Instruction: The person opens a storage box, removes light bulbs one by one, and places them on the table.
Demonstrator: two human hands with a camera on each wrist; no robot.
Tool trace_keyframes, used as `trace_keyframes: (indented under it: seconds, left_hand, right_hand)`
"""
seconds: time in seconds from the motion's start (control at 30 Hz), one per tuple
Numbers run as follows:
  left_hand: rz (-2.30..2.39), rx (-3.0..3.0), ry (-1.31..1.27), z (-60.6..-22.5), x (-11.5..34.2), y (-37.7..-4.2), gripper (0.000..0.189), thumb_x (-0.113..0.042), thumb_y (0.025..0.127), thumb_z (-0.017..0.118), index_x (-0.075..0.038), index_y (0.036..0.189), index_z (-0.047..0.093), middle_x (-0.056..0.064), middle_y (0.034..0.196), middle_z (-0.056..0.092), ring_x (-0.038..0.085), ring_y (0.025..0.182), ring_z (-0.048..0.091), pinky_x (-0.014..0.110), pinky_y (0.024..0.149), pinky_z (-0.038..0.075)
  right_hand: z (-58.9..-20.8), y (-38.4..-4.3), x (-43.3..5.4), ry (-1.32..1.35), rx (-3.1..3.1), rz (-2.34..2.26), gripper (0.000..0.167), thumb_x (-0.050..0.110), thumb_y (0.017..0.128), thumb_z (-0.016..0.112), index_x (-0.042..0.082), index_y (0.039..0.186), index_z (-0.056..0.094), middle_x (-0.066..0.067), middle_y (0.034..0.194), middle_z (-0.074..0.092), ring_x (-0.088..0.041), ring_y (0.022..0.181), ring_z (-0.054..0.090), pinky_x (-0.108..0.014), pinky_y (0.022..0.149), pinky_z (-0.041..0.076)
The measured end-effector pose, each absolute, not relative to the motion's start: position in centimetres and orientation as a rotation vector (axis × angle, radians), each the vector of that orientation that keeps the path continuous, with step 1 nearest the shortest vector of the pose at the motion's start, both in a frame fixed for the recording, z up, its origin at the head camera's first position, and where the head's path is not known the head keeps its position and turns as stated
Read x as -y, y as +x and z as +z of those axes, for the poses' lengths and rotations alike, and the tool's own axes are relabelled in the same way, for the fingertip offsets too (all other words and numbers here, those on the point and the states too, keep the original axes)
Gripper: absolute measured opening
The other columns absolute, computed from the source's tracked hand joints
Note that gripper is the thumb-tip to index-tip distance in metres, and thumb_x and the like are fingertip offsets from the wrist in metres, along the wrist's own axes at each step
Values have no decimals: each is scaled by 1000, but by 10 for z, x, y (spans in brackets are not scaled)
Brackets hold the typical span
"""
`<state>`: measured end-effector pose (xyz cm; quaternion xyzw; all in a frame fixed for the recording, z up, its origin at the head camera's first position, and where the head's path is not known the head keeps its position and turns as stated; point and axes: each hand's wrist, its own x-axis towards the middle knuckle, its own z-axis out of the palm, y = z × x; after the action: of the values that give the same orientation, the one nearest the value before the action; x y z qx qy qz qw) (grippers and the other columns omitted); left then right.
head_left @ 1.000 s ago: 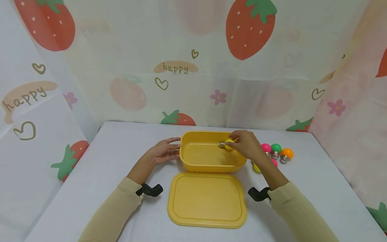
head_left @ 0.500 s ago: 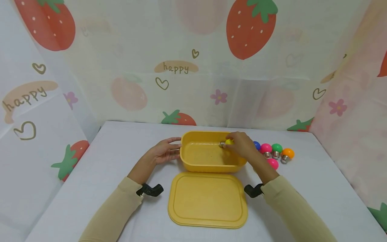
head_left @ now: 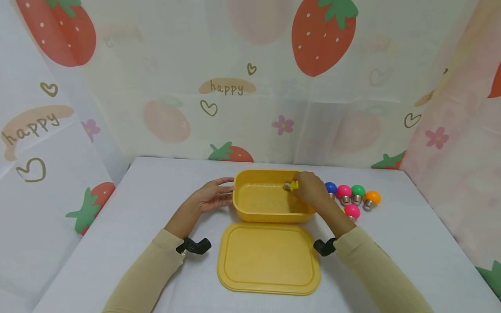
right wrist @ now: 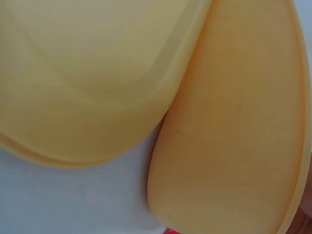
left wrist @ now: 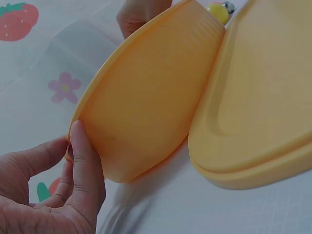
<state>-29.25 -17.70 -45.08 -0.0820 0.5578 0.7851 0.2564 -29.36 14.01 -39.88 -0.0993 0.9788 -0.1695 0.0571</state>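
A yellow toy light bulb point(head_left: 293, 185) with a metal screw base lies within the yellow box point(head_left: 274, 217), towards its right end. My right hand point(head_left: 311, 189) reaches over the rim and holds the bulb by its round end, its fingers partly hidden. At the box's left end my left hand point(head_left: 214, 194) touches the wall and rim with nearly straight fingers. In the left wrist view, the left hand point(left wrist: 58, 180) has its fingertips against the box edge point(left wrist: 146, 107). Just a strip of the right hand point(right wrist: 304, 214) shows in the right wrist view.
A yellow lid point(head_left: 269, 258) lies flat in front of the box. Right of the box sit several bulbs, among them a blue bulb point(head_left: 330, 188), a green bulb point(head_left: 358, 191), an orange bulb point(head_left: 372, 198) and a pink bulb point(head_left: 352, 211). A printed curtain point(head_left: 172, 87) stands behind.
My right hand has shifted slightly left and lower into the box with the yellow bulb, uncovering the blue bulb beside it. The left hand stays where it was.
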Motion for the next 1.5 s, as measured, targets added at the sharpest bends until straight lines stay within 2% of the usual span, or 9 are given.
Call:
trace_keyframes:
  seconds: [0.27,0.67,1.1,1.5]
  left_hand:
    - [2124,-1517,-226,-449,177,-292,55,-5,102,61,-10,153,41,14,108,66,18,84,69,27,69,62]
    - [2131,-1509,-220,-452,178,-293,55,-4,102,60,-10,153,40,12,102,68,17,82,69,26,67,62]
    - [2125,-1517,-219,-451,177,-292,55,-4,102,60,-10,153,40,12,102,68,18,83,68,26,66,61]
    - [2123,-1500,-205,-452,178,-293,56,-5,102,60,-10,154,39,12,103,68,18,84,69,26,69,62]
  right_hand:
    - [-404,-292,-136,-300,-2952,-538,39,11,90,77,1,126,67,-15,115,68,-32,102,61,-48,98,53]
    - [-409,-290,-136,-411,-2961,-567,40,14,90,77,-1,126,67,-17,122,67,-35,113,60,-51,103,50]
    - [-401,-273,-146,-470,-2945,-844,38,22,91,79,2,122,70,-15,110,70,-29,96,65,-40,82,59]
    - [-396,-256,-160,-479,-2994,-999,42,28,92,78,3,125,70,-12,103,70,-28,93,67,-38,79,61]
